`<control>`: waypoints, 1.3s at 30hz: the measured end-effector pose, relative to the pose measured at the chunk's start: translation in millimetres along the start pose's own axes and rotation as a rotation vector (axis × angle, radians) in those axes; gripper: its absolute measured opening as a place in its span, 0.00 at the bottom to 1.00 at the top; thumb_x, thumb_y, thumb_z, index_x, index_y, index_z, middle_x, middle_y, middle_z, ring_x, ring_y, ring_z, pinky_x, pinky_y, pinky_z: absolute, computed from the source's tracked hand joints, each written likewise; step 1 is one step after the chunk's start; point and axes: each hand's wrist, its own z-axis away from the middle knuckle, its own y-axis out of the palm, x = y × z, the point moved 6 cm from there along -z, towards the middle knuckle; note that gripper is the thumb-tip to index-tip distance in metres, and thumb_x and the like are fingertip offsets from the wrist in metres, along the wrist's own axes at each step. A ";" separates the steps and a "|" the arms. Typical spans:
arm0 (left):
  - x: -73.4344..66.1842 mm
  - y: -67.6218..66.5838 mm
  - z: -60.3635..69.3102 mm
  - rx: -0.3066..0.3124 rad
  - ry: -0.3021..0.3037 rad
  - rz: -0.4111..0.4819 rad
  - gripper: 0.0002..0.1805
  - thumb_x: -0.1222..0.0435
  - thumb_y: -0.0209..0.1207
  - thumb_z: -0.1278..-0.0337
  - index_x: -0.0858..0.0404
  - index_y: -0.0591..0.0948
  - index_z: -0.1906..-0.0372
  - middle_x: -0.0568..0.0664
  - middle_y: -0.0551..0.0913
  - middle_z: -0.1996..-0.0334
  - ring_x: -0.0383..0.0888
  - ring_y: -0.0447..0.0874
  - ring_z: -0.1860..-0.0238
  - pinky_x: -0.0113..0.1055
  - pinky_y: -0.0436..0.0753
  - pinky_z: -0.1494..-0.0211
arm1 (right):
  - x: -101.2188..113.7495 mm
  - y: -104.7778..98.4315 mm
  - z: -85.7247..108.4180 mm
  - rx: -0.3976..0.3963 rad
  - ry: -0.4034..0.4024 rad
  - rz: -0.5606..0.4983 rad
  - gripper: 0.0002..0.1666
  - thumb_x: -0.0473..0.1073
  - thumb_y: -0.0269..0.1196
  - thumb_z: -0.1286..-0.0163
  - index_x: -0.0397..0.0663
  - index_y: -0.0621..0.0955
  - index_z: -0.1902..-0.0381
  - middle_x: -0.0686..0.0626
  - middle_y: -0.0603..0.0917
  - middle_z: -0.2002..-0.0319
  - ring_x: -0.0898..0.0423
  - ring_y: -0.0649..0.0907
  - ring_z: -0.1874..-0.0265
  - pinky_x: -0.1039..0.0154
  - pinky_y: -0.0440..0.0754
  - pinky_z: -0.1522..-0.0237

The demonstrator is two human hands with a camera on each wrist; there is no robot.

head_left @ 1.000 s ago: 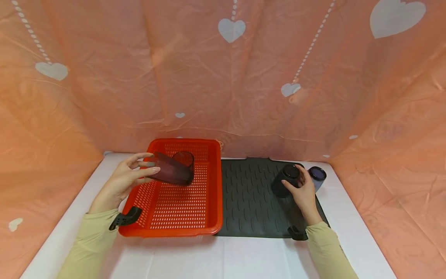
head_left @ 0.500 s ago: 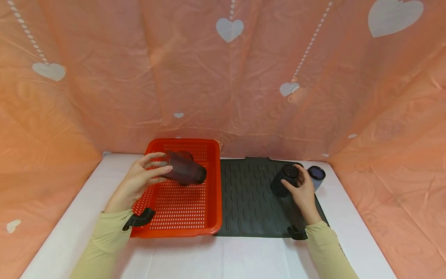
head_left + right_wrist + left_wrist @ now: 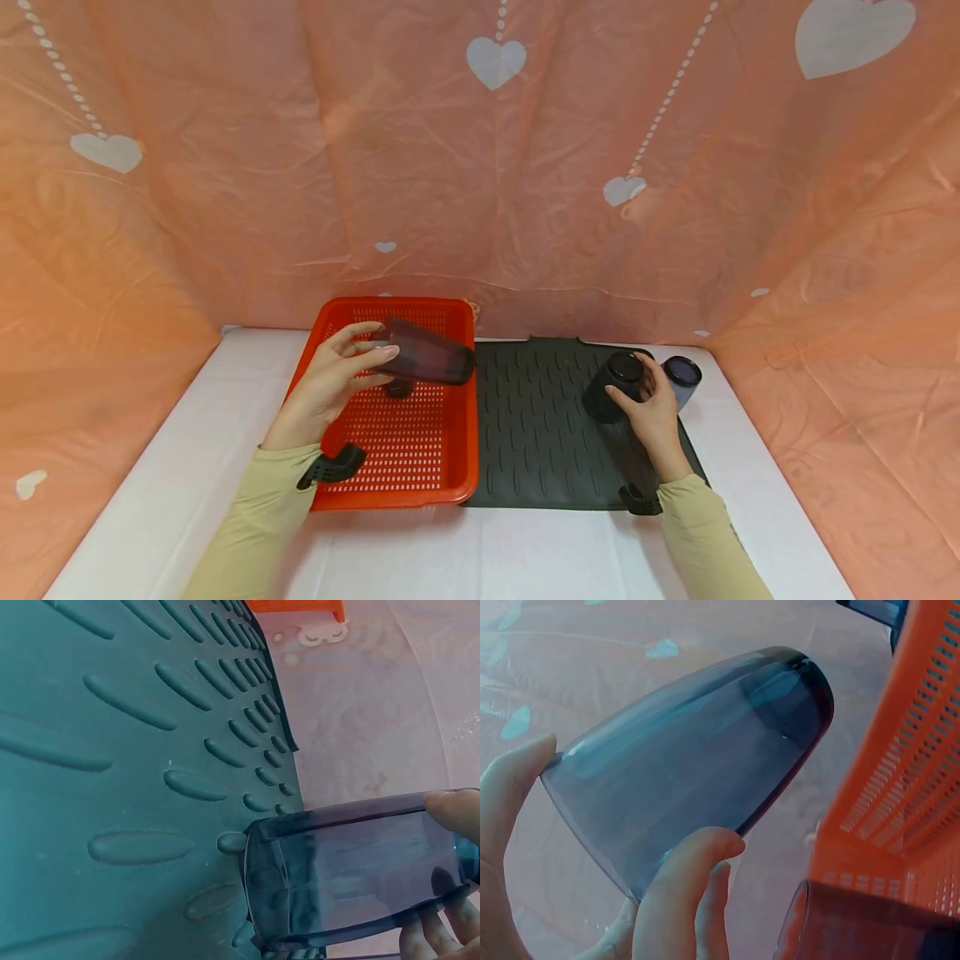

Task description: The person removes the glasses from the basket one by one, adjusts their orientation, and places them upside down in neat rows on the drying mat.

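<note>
My left hand holds a dark translucent cup near its rim, tilted on its side above the orange basket. In the left wrist view, thumb and fingers grip that cup at its wide end. Below it, another cup lies in the basket, mostly hidden from the head view. My right hand pinches a dark cup standing upside down on the black ridged mat. In the right wrist view, fingers touch this cup close to its base.
Another bluish cup stands upside down just right of the right hand, at the mat's edge. Basket and mat lie side by side on a white-covered table. An orange sheet with hearts hangs behind and at both sides.
My left hand has moved to the right with its cup, from over the basket's left part to its right rim. The right hand and its cup have stayed in place.
</note>
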 end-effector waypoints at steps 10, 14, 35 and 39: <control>4.1 17.9 -6.6 0.016 -0.015 0.058 0.27 0.68 0.63 0.41 0.63 0.67 0.39 0.55 0.75 0.55 0.46 0.82 0.61 0.48 0.81 0.51 | -0.7 0.4 -0.2 0.011 0.013 -0.012 0.45 0.33 0.70 0.42 0.44 0.62 0.30 0.41 0.65 0.34 0.45 0.66 0.34 0.50 0.62 0.34; 4.8 25.5 -8.7 0.022 -0.019 0.058 0.28 0.67 0.63 0.40 0.63 0.66 0.38 0.55 0.74 0.55 0.46 0.81 0.61 0.47 0.81 0.51 | -1.3 0.4 -0.8 0.008 0.006 -0.013 0.45 0.33 0.70 0.43 0.44 0.63 0.30 0.41 0.66 0.35 0.45 0.67 0.35 0.50 0.63 0.34; 15.2 43.6 -13.5 0.059 -0.044 0.077 0.29 0.67 0.62 0.40 0.66 0.65 0.37 0.56 0.75 0.55 0.47 0.80 0.58 0.50 0.79 0.47 | -1.0 0.6 0.5 -0.003 -0.003 -0.008 0.43 0.33 0.70 0.42 0.43 0.64 0.31 0.41 0.67 0.36 0.46 0.68 0.37 0.49 0.62 0.34; 16.1 44.2 -13.5 0.062 -0.043 0.063 0.28 0.68 0.61 0.40 0.67 0.65 0.37 0.55 0.74 0.55 0.46 0.80 0.59 0.47 0.81 0.50 | -0.7 0.4 0.0 -0.004 -0.006 -0.006 0.43 0.32 0.70 0.42 0.44 0.65 0.31 0.42 0.67 0.36 0.47 0.68 0.37 0.50 0.62 0.34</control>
